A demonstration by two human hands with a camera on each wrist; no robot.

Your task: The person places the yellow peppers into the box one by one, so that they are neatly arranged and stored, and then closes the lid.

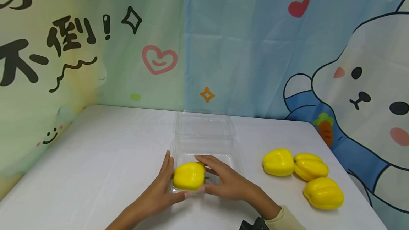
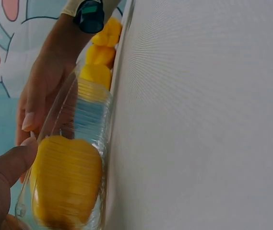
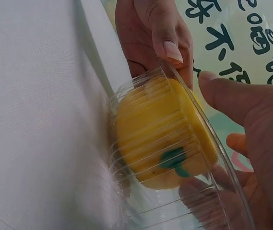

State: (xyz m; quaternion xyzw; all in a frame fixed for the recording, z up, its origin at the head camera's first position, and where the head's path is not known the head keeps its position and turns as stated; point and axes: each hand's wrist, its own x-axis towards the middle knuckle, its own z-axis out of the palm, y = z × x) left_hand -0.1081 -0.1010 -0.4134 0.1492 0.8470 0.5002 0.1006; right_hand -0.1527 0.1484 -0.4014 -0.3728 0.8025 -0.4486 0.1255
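Clear box (image 1: pixel 204 140) between left hand (image 1: pixel 159 192) and right hand (image 1: pixel 227 180): sides partly hidden behind both, one end cut off in wrist views. Left hand: cut off, left wrist view. Black device (image 1: pixel 254 224) at right wrist: cut off, head view.

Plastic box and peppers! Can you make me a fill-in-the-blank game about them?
1. The pepper inside the plastic box is coloured ____.
2. Outside the box, exactly ____ other peppers lie on the table.
3. The box's lid is not shut but ____.
4. In the right wrist view, the boxed pepper's stem is coloured ____.

Missing words: yellow; three; open; green.
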